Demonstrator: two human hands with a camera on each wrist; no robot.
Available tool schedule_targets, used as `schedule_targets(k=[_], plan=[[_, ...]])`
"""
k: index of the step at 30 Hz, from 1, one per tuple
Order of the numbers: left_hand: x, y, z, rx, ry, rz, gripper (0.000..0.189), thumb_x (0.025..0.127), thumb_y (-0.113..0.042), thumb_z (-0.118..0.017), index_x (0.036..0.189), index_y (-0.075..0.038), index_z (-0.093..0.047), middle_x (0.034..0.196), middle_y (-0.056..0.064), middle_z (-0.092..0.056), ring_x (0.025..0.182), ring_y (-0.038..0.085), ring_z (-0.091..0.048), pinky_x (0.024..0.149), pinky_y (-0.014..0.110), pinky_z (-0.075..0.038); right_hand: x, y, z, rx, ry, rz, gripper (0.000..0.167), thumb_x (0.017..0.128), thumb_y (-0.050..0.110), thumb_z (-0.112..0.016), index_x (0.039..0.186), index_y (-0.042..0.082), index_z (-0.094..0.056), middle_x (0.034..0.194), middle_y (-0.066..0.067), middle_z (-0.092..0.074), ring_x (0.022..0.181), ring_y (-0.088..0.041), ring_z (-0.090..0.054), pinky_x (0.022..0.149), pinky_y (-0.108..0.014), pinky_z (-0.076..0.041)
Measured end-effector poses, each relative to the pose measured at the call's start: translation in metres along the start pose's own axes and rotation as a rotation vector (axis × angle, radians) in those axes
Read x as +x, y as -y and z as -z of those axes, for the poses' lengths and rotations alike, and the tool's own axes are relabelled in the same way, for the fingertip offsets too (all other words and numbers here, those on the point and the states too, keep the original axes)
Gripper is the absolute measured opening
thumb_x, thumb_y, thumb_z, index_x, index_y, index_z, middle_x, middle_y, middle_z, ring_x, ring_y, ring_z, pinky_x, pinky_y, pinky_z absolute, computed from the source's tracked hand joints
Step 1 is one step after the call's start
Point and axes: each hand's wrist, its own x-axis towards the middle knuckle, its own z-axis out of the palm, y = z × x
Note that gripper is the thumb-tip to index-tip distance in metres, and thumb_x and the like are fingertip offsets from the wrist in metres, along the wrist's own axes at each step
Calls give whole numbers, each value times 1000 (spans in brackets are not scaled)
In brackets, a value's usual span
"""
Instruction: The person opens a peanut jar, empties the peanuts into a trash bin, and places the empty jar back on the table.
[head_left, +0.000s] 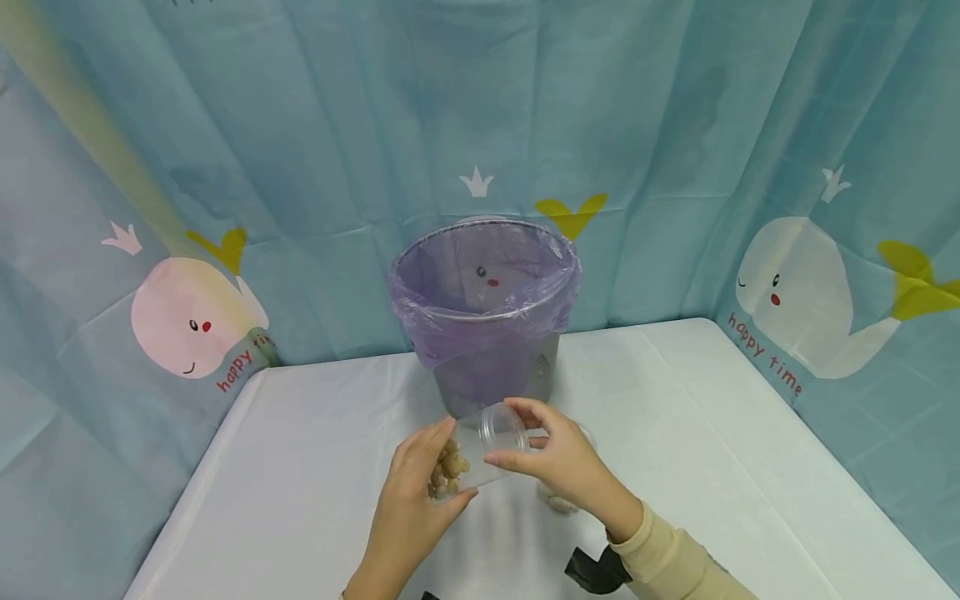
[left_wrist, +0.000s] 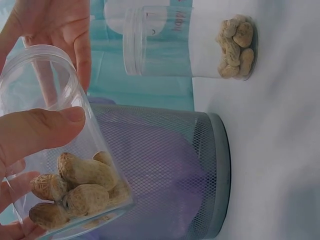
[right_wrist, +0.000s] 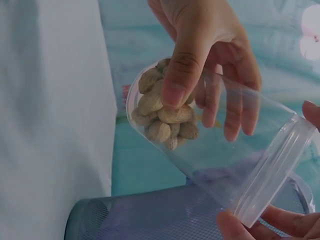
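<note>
A clear plastic jar (head_left: 480,468) lies tilted between my two hands, its clear top end toward the right. Unshelled peanuts (left_wrist: 85,195) are gathered at the bottom of it. My left hand (head_left: 412,483) grips the jar round its body near the base, the thumb on one side and the fingers on the other. At the top end, my right hand (head_left: 562,462) holds the rim band (right_wrist: 272,172) between thumb and fingers. A second clear jar (left_wrist: 165,45) stands upright on the table, with peanuts (left_wrist: 237,47) at its bottom; the right hand mostly hides it in the head view.
A mesh waste bin (head_left: 495,375) lined with a purple bag (head_left: 427,321) stands beyond the hands at the table's back edge. A white cloth (head_left: 285,492) covers the table. Blue curtains (head_left: 337,167) with whale prints hang behind and at both sides.
</note>
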Motion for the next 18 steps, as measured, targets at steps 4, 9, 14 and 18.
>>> schedule_targets(k=[4, 9, 14, 18], plan=[[-1, 0, 0, -4, 4, 3, 111, 43, -7, -100, 143, -10, -51, 129, 8, -63, 121, 32, -57, 91, 41, -61, -1, -1, 2, -4, 20, 11, 75, 79, 35, -84, 143, 11, -52, 144, -11, -55, 129, -29, -54, 104, -44, -54], [-1, 0, 0, -1, 13, 6, 110, 45, -11, -101, 143, -13, -51, 130, 6, -63, 122, 29, -56, 92, 40, -61, -2, -4, 5, -2, 52, 76, 75, 81, 33, -83, 144, 8, -50, 146, -13, -52, 131, -32, -51, 106, -43, -52], [0, -1, 0, 12, 10, 1, 110, 45, -12, -101, 143, -13, -51, 130, 4, -63, 122, 29, -56, 92, 40, -61, -2, -4, 6, 17, 63, 86, 79, 80, 29, -84, 147, 10, -47, 148, -12, -50, 132, -31, -50, 108, -42, -51], [0, -2, 1, 13, 3, 2, 111, 44, -10, -100, 143, -13, -51, 132, 5, -62, 122, 29, -57, 91, 40, -61, -2, -4, 4, 20, 58, 57, 86, 79, 32, -85, 150, 10, -42, 149, -13, -48, 133, -33, -49, 108, -46, -50]])
